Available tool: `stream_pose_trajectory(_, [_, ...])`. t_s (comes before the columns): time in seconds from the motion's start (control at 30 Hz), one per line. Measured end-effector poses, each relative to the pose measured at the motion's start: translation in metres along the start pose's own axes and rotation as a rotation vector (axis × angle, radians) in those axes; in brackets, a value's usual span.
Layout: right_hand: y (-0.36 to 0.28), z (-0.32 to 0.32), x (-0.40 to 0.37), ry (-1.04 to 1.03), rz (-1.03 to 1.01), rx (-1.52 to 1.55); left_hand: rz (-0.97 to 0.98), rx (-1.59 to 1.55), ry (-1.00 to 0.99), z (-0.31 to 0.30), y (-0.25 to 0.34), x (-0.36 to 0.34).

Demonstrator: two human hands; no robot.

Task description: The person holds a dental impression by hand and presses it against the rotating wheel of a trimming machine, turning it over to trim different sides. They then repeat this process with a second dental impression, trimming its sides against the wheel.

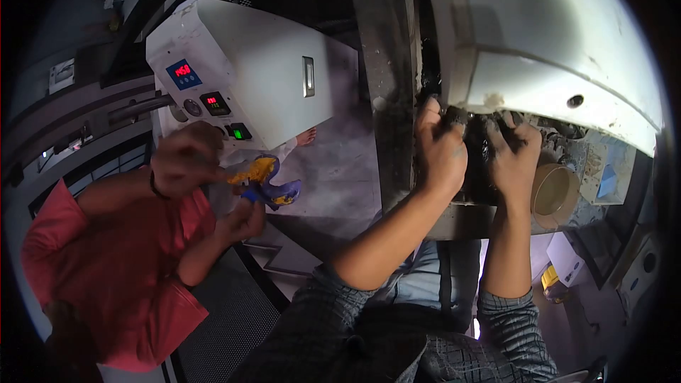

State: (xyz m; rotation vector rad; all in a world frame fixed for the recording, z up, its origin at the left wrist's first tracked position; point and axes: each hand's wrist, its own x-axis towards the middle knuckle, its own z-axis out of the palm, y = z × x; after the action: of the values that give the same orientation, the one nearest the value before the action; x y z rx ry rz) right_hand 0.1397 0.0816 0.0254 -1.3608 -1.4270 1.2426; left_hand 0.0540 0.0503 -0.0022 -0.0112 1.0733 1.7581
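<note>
My left hand (441, 152) reaches up under the lower edge of a large white machine housing (532, 74). Its fingers are curled by a dark, dirty part, and what they grip is hidden. Close beside it, my right hand (516, 156) is also closed at the same edge. Dark grime coats its fingertips, and I cannot make out what is in them. Between both hands lies a dark, wet-looking gap (479, 177). A tan round container (555, 195) stands just right of my right wrist.
To the left, a white cabinet (277, 64) has lit red and green displays. A co-worker in a red shirt (135, 262) handles a blue-purple and yellow object (273, 184). A small light box with a blue piece (607, 181) sits at right.
</note>
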Motion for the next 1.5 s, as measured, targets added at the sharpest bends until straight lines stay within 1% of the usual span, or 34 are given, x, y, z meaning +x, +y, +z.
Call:
stream_pose_trajectory(0.07, [0.010,-0.003,0.005,-0.005,-0.003,-0.090,0.006,0.047,-0.092,0.001,0.003,0.005])
stream_pose_trajectory(0.1, [0.023,-0.004,0.008,-0.005,-0.009,-0.091,0.009,0.044,-0.095,0.004,0.004,0.009])
stream_pose_trajectory(0.13, [0.041,-0.007,0.003,0.094,0.032,-0.163,0.019,0.037,-0.050,0.006,0.003,0.007])
stream_pose_trajectory(0.17, [0.043,-0.007,-0.001,0.192,0.073,-0.239,0.025,0.029,-0.004,0.006,0.001,0.005])
stream_pose_trajectory(0.2, [0.041,-0.008,-0.003,0.190,0.079,-0.247,-0.005,-0.022,-0.054,0.000,0.001,0.006])
stream_pose_trajectory(0.23, [0.038,-0.006,-0.003,0.182,0.085,-0.228,-0.005,-0.029,-0.060,-0.003,-0.002,0.010])
stream_pose_trajectory(0.3, [0.015,-0.001,-0.006,0.164,0.127,-0.207,0.079,0.192,0.038,-0.007,-0.008,0.007])
stream_pose_trajectory(0.33, [-0.002,0.000,0.006,0.024,0.121,-0.022,-0.056,0.020,0.087,-0.003,-0.007,0.005])
stream_pose_trajectory(0.37, [0.008,0.009,-0.001,0.261,-0.056,-0.050,-0.047,-0.045,0.294,0.011,0.000,-0.008])
stream_pose_trajectory(0.43, [0.010,-0.005,0.000,0.082,0.117,-0.123,0.076,0.086,0.084,0.000,-0.009,0.001])
stream_pose_trajectory(0.47, [0.008,-0.006,-0.003,0.078,0.120,-0.115,-0.009,0.162,0.130,-0.002,-0.005,0.005])
stream_pose_trajectory(0.5, [0.007,-0.006,-0.002,0.068,0.123,-0.086,0.005,0.166,0.130,-0.001,-0.002,0.002])
stream_pose_trajectory(0.53, [0.004,-0.004,0.003,0.061,0.109,-0.054,0.047,0.116,0.075,0.005,0.000,-0.001])
stream_pose_trajectory(0.57, [-0.009,-0.003,0.005,-0.002,0.107,-0.040,0.079,0.069,0.025,0.015,0.008,-0.003])
stream_pose_trajectory(0.6, [-0.008,-0.001,0.006,-0.004,0.127,-0.124,0.135,0.013,0.007,0.019,0.008,-0.002])
stream_pose_trajectory(0.63, [-0.005,-0.002,0.006,-0.006,0.151,-0.214,0.134,0.014,0.009,0.010,0.005,0.000])
stream_pose_trajectory(0.67, [0.001,-0.005,0.004,-0.002,0.153,-0.218,0.099,-0.001,-0.019,-0.005,-0.003,0.002])
stream_pose_trajectory(0.7, [0.011,-0.008,0.003,-0.047,0.041,-0.374,0.064,-0.023,-0.057,-0.007,-0.004,0.006])
stream_pose_trajectory(0.73, [0.020,-0.012,0.002,-0.092,-0.068,-0.535,0.116,0.183,0.030,-0.006,-0.008,0.005])
stream_pose_trajectory(0.77, [0.026,-0.017,-0.003,-0.125,-0.034,-0.528,0.042,0.100,0.006,-0.010,-0.010,0.002])
stream_pose_trajectory(0.83, [0.024,-0.020,-0.012,-0.104,-0.058,-0.472,0.185,0.504,-0.148,-0.030,-0.021,-0.009])
stream_pose_trajectory(0.87, [0.023,-0.024,-0.014,-0.207,-0.116,-0.670,0.276,0.571,-0.200,-0.028,-0.019,-0.010])
stream_pose_trajectory(0.9, [0.022,-0.022,-0.012,-0.168,-0.132,-0.596,0.215,0.352,-0.260,-0.018,-0.011,-0.011])
stream_pose_trajectory(0.93, [0.020,-0.020,-0.012,-0.187,-0.044,-0.557,0.069,0.058,-0.111,-0.039,-0.032,-0.003])
stream_pose_trajectory(0.97, [0.018,-0.020,-0.013,-0.204,0.045,-0.516,-0.079,-0.232,0.042,-0.042,-0.035,0.005])
stream_pose_trajectory(1.0, [0.024,-0.017,-0.007,-0.175,-0.040,-0.514,-0.126,-0.265,0.013,-0.044,-0.038,0.010])
stream_pose_trajectory(1.07, [0.030,-0.016,0.003,-0.146,-0.149,-0.516,-0.145,-0.248,-0.099,-0.045,-0.034,0.007])
stream_pose_trajectory(1.13, [0.028,-0.018,0.003,-0.133,-0.185,-0.499,-0.167,-0.273,-0.145,-0.045,-0.028,0.005])
stream_pose_trajectory(1.27, [0.022,-0.021,-0.004,-0.104,-0.195,-0.444,-0.207,-0.330,-0.191,-0.047,-0.026,0.001])
stream_pose_trajectory(1.5, [0.029,-0.023,0.002,-0.107,-0.303,-0.545,-0.258,-0.411,-0.244,-0.052,-0.025,0.001])
